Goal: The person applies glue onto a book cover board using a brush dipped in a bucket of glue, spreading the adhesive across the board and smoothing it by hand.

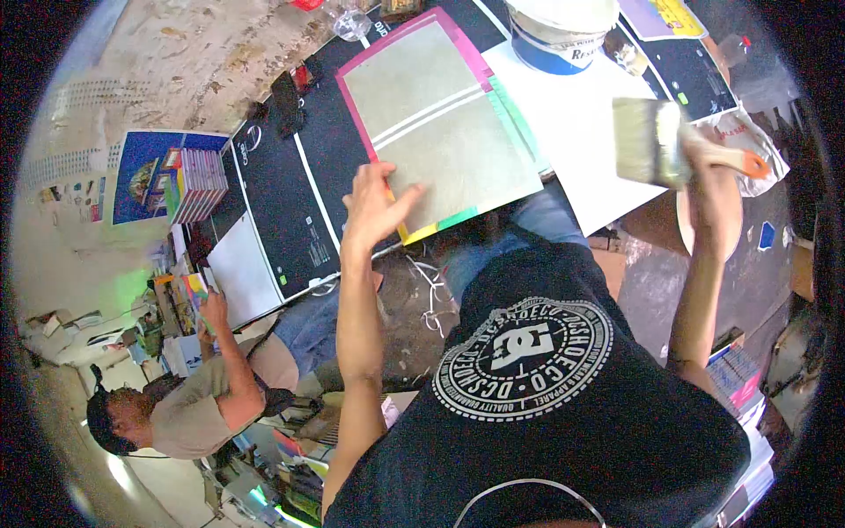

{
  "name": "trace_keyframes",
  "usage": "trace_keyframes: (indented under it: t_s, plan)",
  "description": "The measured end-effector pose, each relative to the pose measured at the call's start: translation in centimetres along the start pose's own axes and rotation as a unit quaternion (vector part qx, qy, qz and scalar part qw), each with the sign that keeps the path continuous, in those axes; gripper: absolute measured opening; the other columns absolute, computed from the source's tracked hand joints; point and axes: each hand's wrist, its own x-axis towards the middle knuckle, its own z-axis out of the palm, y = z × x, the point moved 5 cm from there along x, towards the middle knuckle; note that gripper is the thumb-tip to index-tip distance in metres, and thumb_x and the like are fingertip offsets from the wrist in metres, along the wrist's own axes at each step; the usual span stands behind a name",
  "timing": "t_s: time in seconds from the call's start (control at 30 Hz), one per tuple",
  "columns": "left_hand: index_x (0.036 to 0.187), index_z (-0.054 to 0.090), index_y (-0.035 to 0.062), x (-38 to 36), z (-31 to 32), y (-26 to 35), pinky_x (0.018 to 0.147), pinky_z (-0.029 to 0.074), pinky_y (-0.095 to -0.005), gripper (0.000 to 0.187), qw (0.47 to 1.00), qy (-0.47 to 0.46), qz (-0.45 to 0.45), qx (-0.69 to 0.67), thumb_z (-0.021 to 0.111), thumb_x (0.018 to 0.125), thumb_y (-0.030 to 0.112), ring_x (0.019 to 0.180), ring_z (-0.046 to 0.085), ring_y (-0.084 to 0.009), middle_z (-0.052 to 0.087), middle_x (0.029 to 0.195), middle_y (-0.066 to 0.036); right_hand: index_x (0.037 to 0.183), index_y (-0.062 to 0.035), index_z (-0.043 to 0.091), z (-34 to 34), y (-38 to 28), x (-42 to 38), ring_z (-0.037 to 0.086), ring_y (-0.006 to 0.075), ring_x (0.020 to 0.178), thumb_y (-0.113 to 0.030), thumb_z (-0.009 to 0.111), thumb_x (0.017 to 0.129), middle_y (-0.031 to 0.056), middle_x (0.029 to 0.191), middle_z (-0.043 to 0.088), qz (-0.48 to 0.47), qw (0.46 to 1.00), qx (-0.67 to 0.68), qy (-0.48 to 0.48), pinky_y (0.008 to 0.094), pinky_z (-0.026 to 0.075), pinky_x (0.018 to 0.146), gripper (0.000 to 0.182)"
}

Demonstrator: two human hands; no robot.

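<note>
A book-cover-like board [431,145] lies at the upper centre of the frame, slightly turned. Its face is two dull grey panels with a narrow strip between them, set off by white lines. Coloured edging runs round it: pink along the top and upper left, pale green on the right, yellow and brighter green at the bottom, with a little orange low on the left. The left hand [374,207] is at the board's lower left edge, half open, the thumb spread away from the bent fingers and lying over the grey surface; it touches the board there without clasping anything else. At the right of the frame, the right hand [709,180] is closed round a wide brush [650,143], blurred, with pale bristles pointing left and an orange-tipped handle end showing to the right. The brush shows in front of a white sheet [563,123], well apart from the board. A white and blue bucket [554,44] stands at the top, beyond the sheet. Black panels [295,194] with white lines cover the table, and at the lower left a co-worker [202,396] in a cap holds something colourful.
</note>
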Motion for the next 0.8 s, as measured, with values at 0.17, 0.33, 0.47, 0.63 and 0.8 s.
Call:
trace_keyframes:
  t_s: [0.17, 0.33, 0.47, 0.63, 0.8]
  plan:
    - [0.112, 0.054, 0.0065, 0.7, -2.2, 2.6, 0.087, 0.039, -0.0496, 0.044, 0.992, 0.085, 0.087, -0.043, 0.067, 0.08, 0.035, 0.109, 0.05, -0.0326, 0.053, 0.111, -0.014, 0.115, -0.0005, 0.057, -1.0, -3.1, 4.9, 0.057, 0.0142, 0.101, -0.029, 0.077, 0.079, 0.0078, 0.109, 0.06, -0.2, 0.955, 0.143, 0.169, 0.0271, 0.046, 0.087, 0.05]
    - [0.107, 0.058, 0.0055, 0.3, 1.7, 8.8, 0.087, 0.036, -0.0504, 0.045, 0.987, -0.013, 0.145, 0.072, 0.061, 0.08, 0.042, 0.109, 0.05, -0.0321, 0.056, 0.109, -0.013, 0.099, -0.0031, 0.063, 14.8, -8.4, 9.9, 0.058, 0.0112, 0.083, -0.025, 0.077, 0.079, 0.0022, 0.09, 0.062, -0.328, 0.944, -0.028, -0.022, 0.0279, 0.049, 0.072, 0.033]
    - [0.105, 0.06, 0.0015, 0.2, 2.0, 9.2, 0.093, 0.033, -0.0526, 0.046, 0.992, -0.017, 0.111, 0.05, 0.059, 0.081, 0.04, 0.11, 0.051, -0.0305, 0.057, 0.108, -0.015, 0.103, -0.0059, 0.062, 27.7, -10.2, 11.6, 0.06, 0.0256, 0.089, -0.023, 0.073, 0.079, 0.0101, 0.102, 0.06, -0.533, 0.741, -0.195, -0.359, 0.0337, 0.049, 0.077, 0.031]
    - [0.106, 0.061, 0.0001, 0.5, 1.8, 9.0, 0.095, 0.031, -0.0552, 0.045, 0.995, -0.026, 0.093, 0.03, 0.059, 0.08, 0.037, 0.108, 0.052, -0.0295, 0.058, 0.109, -0.015, 0.107, -0.0088, 0.06, 34.4, -12.9, 26.7, 0.061, 0.0405, 0.085, -0.02, 0.07, 0.077, 0.018, 0.091, 0.065, -0.488, 0.738, -0.407, -0.228, 0.0461, 0.051, 0.074, 0.033]
    - [0.105, 0.06, 0.0017, 0.3, 1.9, 8.4, 0.086, 0.033, -0.0493, 0.044, 0.994, -0.024, 0.104, -0.01, 0.06, 0.08, 0.038, 0.104, 0.051, -0.0269, 0.056, 0.107, -0.012, 0.104, -0.0047, 0.062, 34.1, -17.7, 23.4, 0.061, 0.0319, 0.092, -0.015, 0.072, 0.072, 0.0161, 0.101, 0.065, -0.493, 0.747, -0.286, -0.343, 0.0391, 0.049, 0.082, 0.035]
